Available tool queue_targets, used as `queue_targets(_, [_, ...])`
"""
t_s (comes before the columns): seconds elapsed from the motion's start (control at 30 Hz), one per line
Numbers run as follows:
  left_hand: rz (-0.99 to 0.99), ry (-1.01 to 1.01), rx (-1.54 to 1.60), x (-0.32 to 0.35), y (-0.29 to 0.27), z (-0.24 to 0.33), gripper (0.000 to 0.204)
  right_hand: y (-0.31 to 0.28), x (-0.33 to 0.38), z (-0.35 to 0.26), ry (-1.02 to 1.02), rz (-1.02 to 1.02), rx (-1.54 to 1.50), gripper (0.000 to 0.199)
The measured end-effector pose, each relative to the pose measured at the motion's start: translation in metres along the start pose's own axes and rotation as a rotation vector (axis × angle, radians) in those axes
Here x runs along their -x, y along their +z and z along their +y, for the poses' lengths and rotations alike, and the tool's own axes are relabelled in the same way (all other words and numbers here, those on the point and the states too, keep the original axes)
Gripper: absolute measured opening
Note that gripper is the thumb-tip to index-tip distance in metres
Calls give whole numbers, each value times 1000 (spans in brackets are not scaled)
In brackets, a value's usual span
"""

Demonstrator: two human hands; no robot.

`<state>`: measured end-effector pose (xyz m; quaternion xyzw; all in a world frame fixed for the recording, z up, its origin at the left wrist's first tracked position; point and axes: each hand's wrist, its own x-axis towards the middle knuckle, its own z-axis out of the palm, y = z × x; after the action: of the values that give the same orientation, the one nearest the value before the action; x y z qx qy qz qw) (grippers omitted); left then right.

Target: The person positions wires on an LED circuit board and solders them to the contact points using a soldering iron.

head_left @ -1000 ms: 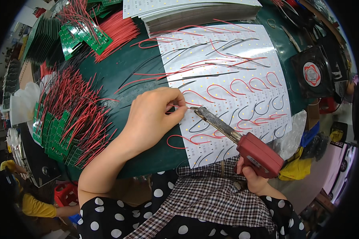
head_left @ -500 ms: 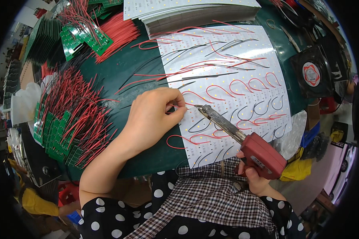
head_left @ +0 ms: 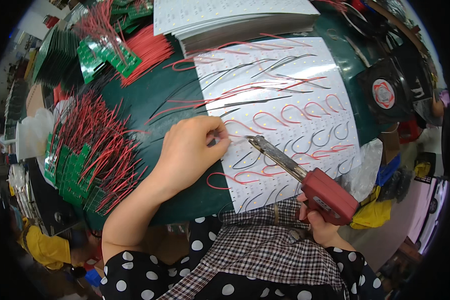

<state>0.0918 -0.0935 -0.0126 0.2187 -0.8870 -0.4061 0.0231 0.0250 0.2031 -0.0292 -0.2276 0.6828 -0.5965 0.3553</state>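
Note:
A white circuit-board panel [head_left: 285, 55] dotted with small yellow LEDs lies before me, bearing rows of red and black wires. My left hand [head_left: 192, 145] is over its left edge, thumb and forefinger pinched on a thin wire [head_left: 238, 141], whose colour is hard to make out. Close to those fingertips is the metal tip of a dark red soldering gun [head_left: 330, 196], reaching in from the lower right. My right hand [head_left: 317, 220] is closed round its grip, mostly hidden behind the body. Curled red wires [head_left: 291, 116] and black wires [head_left: 315, 141] stand along the panel's rows.
At left are a heap of red and black wires [head_left: 97, 135] and green circuit boards [head_left: 70, 172]. Behind lies a red wire bundle [head_left: 150, 50]. A thick stack of white panels [head_left: 250, 32] borders the far side. A black boxy device [head_left: 387, 90] stands at right on the green mat.
The whole view has shifted slightly. My left fingertips have drawn a little down and left, and the soldering gun's tip stays close to them. Both grips are unchanged.

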Motion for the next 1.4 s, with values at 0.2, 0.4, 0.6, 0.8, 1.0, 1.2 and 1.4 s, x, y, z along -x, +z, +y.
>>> queue_targets(0.2, [49, 6, -23, -1, 7, -2, 12, -45, 13, -22, -220, 264, -97, 63])
queue_targets(0.4, [179, 203, 8, 10, -7, -19, 11, -96, 11, -50, -755, 782, -25, 57])
queue_targets(0.6, [431, 123, -178, 49, -18, -33, 13, -198, -62, -54, -486, 984, 122, 22])
queue_targets(0.8, [215, 54, -309, 90, -4, -13, 20, -211, -77, -76, -502, 1103, 345, 15])
queue_targets(1.0, [182, 87, -295, 82, -18, -17, 14, -225, -3, -91, -541, 793, 515, 37])
queue_targets(1.2, [305, 45, 20, 91, -36, -15, 11, -163, 34, -86, -529, 773, 432, 47])
queue_targets(1.4, [206, 21, 730, 64, -5, 4, 7, -98, 34, -59, -599, 329, 99, 60])
